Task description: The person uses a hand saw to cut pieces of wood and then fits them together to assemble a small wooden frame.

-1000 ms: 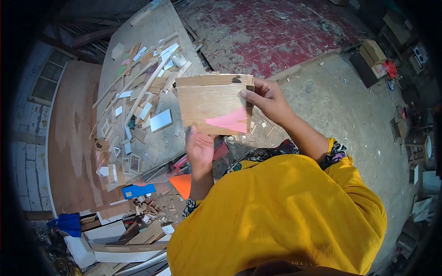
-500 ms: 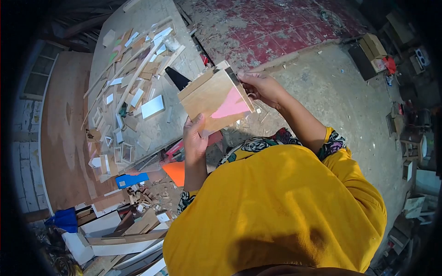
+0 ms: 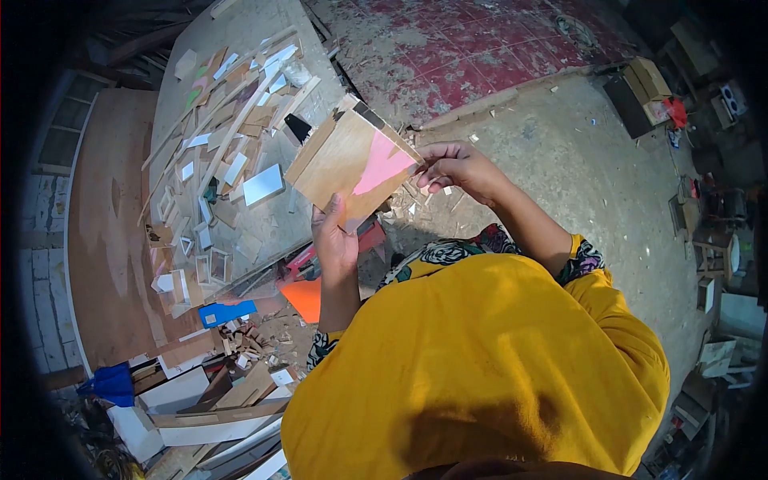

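A shallow wooden box point(image 3: 330, 164) with a pink painted patch on its face is tilted in front of me, above the floor beside the table. My left hand point(image 3: 336, 240) grips its lower edge, thumb on the face and the other fingers behind. Close to the box's right corner is my right hand point(image 3: 460, 170), its fingers curled in a pinch. Whether those fingertips touch the corner or hold something small, I cannot make out. A black tapered piece point(image 3: 298, 128) shows partly behind the box's upper left edge.
On the left, a large table point(image 3: 232, 24) bears wood strips, offcuts and a white block point(image 3: 263, 186). Scrap boards point(image 3: 232, 416) are heaped at lower left, near an orange piece point(image 3: 302, 300) and a blue piece point(image 3: 227, 313). A cardboard box point(image 3: 646, 80) stands at far right.
The wooden box has shifted left and turned slightly in my left hand. My right hand has slid from its upper right edge down to the right corner, with its fingers more curled.
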Demonstrator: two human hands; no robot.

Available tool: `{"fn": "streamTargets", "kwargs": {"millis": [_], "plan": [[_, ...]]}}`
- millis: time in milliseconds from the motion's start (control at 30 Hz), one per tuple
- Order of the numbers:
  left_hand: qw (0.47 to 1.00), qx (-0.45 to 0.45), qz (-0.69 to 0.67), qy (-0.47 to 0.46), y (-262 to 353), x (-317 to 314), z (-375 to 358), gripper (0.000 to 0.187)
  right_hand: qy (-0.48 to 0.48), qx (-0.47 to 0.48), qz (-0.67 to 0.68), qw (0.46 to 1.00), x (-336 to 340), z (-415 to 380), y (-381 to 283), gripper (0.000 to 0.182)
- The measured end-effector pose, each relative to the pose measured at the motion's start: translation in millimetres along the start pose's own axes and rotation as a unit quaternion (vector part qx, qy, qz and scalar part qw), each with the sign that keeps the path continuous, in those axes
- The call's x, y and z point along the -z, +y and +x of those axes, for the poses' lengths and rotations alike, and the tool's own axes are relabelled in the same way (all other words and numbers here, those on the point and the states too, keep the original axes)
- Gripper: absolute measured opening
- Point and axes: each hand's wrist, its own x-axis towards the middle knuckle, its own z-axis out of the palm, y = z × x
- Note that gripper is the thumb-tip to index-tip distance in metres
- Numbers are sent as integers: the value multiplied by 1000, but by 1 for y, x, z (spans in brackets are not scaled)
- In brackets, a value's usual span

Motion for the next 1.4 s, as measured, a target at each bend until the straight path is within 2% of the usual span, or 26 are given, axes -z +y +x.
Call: {"fn": "streamTargets", "kwargs": {"millis": [267,467,567,633,767,967,1167,1400], "plan": [[1000,-11,17,-23,2,-11,-4,42,28,32,-60,997,-3,3,6,17],[1000,-7,11,-23,1,-8,-5,40,28,50,-102,993,-2,5,8,14],[1000,2,-2,-23,-1,-5,-5,44,24,22,-28,999,-3,4,5,15],[1000,6,-5,-23,-3,-2,-4,48,23,34,-24,999,-4,6,9,17],[999,28,-45,7,-5,1,-5,40,6,54,-29,998,-5,6,11,26],[997,55,-54,24,-6,7,-7,41,17,31,-30,999,-8,5,14,31],[996,69,-57,19,-9,11,-8,43,11,26,5,1000,-7,3,14,27],[996,64,-57,24,-9,8,-12,45,22,39,-30,999,-11,2,17,21]]}}
